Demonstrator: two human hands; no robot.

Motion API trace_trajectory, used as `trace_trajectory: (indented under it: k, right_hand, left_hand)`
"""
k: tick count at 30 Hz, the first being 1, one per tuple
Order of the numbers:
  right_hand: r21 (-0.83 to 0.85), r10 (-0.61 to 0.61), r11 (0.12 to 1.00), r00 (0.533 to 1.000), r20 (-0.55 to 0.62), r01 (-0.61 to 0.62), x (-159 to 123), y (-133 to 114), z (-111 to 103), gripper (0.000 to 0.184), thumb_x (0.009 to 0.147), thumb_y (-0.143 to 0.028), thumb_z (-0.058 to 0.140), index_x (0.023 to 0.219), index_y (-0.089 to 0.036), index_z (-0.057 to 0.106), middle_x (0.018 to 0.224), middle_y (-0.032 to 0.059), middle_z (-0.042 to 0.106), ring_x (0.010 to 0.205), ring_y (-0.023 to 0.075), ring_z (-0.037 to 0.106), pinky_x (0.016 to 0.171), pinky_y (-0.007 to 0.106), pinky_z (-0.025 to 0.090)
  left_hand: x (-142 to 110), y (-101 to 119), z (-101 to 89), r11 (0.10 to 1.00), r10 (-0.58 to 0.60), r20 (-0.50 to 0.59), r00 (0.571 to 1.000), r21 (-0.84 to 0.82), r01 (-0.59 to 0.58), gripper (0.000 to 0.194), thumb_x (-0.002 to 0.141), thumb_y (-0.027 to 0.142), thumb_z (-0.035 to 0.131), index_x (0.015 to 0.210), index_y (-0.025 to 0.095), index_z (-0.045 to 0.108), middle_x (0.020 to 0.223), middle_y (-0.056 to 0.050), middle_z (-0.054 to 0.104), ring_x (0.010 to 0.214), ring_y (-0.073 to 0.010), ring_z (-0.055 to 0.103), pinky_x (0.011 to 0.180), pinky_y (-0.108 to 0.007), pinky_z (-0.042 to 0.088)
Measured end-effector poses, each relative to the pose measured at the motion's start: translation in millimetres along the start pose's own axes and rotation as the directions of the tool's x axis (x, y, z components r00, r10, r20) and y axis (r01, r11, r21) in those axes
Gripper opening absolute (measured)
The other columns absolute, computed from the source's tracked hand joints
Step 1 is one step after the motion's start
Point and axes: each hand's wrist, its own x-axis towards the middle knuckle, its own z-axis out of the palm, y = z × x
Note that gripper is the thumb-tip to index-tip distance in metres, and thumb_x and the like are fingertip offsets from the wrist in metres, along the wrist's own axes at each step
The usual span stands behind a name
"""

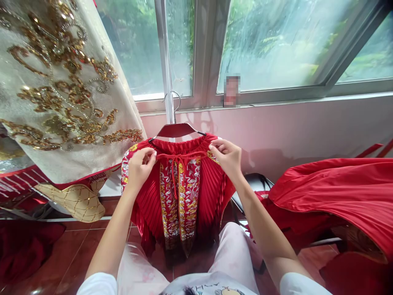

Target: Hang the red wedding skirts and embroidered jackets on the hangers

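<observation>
A red pleated costume top (211, 196) hangs in front of me, with silver and gold embroidered bands down its front. It is on a hanger (177, 130) with a dark red top piece and a wire hook. My left hand (141, 166) pinches the top's gathered neckline at its left side. On the other side of the neckline, my right hand (226, 156) pinches the fabric between thumb and fingers. A thin red tie (174, 180) is knotted at the middle of the neck and dangles over the embroidered bands.
A cream cloth (123, 123) with gold sequin embroidery hangs close on the left. Red fabric (334, 184) is draped at the right, near a black chair (259, 179). Behind the top are a metal pole (167, 61), a pink wall (276, 127) and windows (276, 45).
</observation>
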Motion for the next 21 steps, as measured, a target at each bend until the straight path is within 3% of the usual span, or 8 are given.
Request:
trace_trajectory:
  k: [1, 3, 6, 8, 10, 14, 16, 21]
  right_hand:
    - [-0.067, -0.072, 0.995, 0.996, -0.047, 0.069, 3.9, 2.8, -5.5, 0.021, 0.079, -0.033, 0.063, 0.093, -0.02, 0.071, 0.096, 0.0073, 0.071, 0.079, 0.0201, 0.061, 0.069, 0.034, 0.049]
    - [-0.18, -0.203, 0.963, 0.979, -0.006, 0.199, 12.7, 11.2, -14.1, 0.03, 0.079, -0.033, 0.065, 0.106, -0.022, 0.07, 0.113, 0.0086, 0.068, 0.103, 0.026, 0.059, 0.089, 0.043, 0.048]
    - [-0.179, -0.224, 0.951, 0.962, 0.159, 0.251, 23.7, 27.3, -17.8, 0.032, 0.083, -0.032, 0.059, 0.112, -0.022, 0.069, 0.109, 0.0079, 0.071, 0.103, 0.0263, 0.06, 0.093, 0.046, 0.047]
    - [-0.136, -0.178, 0.968, 0.96, 0.214, 0.21, 29.1, 35.8, -17.1, 0.032, 0.085, -0.029, 0.054, 0.111, -0.021, 0.07, 0.103, 0.0069, 0.072, 0.094, 0.0243, 0.063, 0.088, 0.042, 0.049]
    - [-0.049, -0.113, 0.99, 0.957, 0.266, 0.131, 34.6, 40.5, -18.0, 0.032, 0.084, -0.031, 0.055, 0.109, -0.02, 0.071, 0.101, 0.0059, 0.073, 0.09, 0.0229, 0.065, 0.085, 0.039, 0.051]
    - [0.182, 0.062, 0.971, 0.904, 0.423, -0.152, 50.1, 41.3, -28.1, 0.038, 0.075, -0.047, 0.067, 0.1, -0.018, 0.073, 0.087, 0.005, 0.074, 0.078, 0.0207, 0.067, 0.071, 0.032, 0.054]
    - [0.26, 0.139, 0.912, 0.838, 0.528, -0.316, 58.1, 41.2, -33.5, 0.045, 0.068, -0.053, 0.074, 0.096, -0.018, 0.073, 0.081, 0.0046, 0.074, 0.072, 0.0191, 0.067, 0.065, 0.029, 0.054]
    - [0.331, 0.187, 0.77, 0.69, 0.699, -0.545, 66.0, 48.8, -31.7, 0.055, 0.054, -0.063, 0.08, 0.085, -0.019, 0.072, 0.075, 0.0037, 0.073, 0.067, 0.018, 0.067, 0.065, 0.029, 0.056]
  left_hand:
    - [4.1, -4.8, -6.3, 0.996, 0.065, -0.023, 0.998, 0.07, -0.063, 0.024, 0.087, 0.039, 0.056, 0.097, 0.02, 0.066, 0.101, -0.007, 0.07, 0.091, -0.0195, 0.064, 0.086, -0.033, 0.048]
    - [14.9, -14.3, -17.0, 0.97, 0.163, 0.035, 0.986, 0.175, -0.166, 0.034, 0.085, 0.042, 0.059, 0.111, 0.021, 0.065, 0.122, -0.01, 0.065, 0.115, -0.0258, 0.057, 0.102, -0.042, 0.041]
    - [30.8, -25.4, -23.5, 0.97, 0.155, 0.267, 0.951, 0.142, -0.198, 0.05, 0.089, 0.045, 0.052, 0.132, 0.02, 0.055, 0.134, -0.011, 0.059, 0.124, -0.0268, 0.053, 0.106, -0.043, 0.039]
    - [38.0, -29.5, -23.1, 0.984, 0.118, 0.332, 0.936, 0.086, -0.154, 0.049, 0.092, 0.045, 0.045, 0.131, 0.019, 0.056, 0.13, -0.011, 0.062, 0.118, -0.0255, 0.058, 0.101, -0.039, 0.043]
    - [43.5, -31.3, -23.0, 0.994, 0.076, 0.31, 0.948, 0.045, -0.095, 0.046, 0.092, 0.047, 0.043, 0.12, 0.019, 0.065, 0.12, -0.01, 0.068, 0.109, -0.0258, 0.063, 0.096, -0.036, 0.046]
    - [55.4, -32.8, -30.6, 0.992, -0.046, 0.365, 0.93, -0.096, 0.087, 0.047, 0.085, 0.056, 0.049, 0.09, 0.016, 0.075, 0.09, -0.007, 0.075, 0.086, -0.0252, 0.068, 0.079, -0.032, 0.051]
    - [62.2, -34.5, -35.5, 0.951, -0.126, 0.488, 0.864, -0.189, 0.245, 0.049, 0.08, 0.06, 0.055, 0.083, 0.015, 0.073, 0.078, -0.006, 0.073, 0.073, -0.0228, 0.066, 0.067, -0.03, 0.051]
    - [74.7, -45.0, -36.0, 0.694, -0.255, 0.765, 0.591, -0.281, 0.663, 0.046, 0.067, 0.06, 0.07, 0.074, 0.014, 0.069, 0.067, -0.007, 0.07, 0.056, -0.018, 0.062, 0.055, -0.029, 0.051]
